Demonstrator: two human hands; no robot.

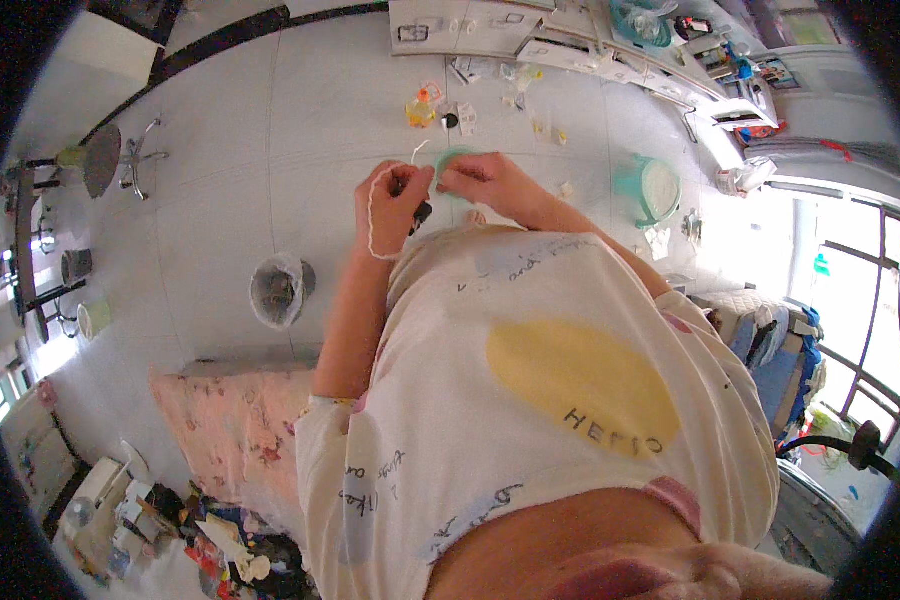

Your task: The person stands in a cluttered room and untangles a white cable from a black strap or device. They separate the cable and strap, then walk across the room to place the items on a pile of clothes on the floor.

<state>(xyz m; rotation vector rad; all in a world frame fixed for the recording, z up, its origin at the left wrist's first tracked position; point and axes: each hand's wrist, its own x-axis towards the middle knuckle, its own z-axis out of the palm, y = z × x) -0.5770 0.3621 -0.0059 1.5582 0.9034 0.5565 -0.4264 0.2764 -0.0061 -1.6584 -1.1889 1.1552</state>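
Note:
My two hands are close together in front of my waist. My left hand (395, 205) has its fingers closed on a white cord (373, 222), which hangs in a loop beside the wrist with a short end sticking up above the fingers. A small dark object (422, 214) shows at the palm side of this hand; its kind is unclear. Just to the right, my right hand (482, 183) has its fingertips bent together, and what they pinch is too small to make out. Behind its fingers shows a pale green curved thing (455, 155), partly hidden.
On the tiled floor ahead lie a bottle with orange liquid (421, 111) and small scattered items. A green bucket (650, 190) stands to the right, a lined waste bin (279, 291) to the left. White cabinets (470, 30) line the far side; a pink floral cloth (235, 430) lies at lower left.

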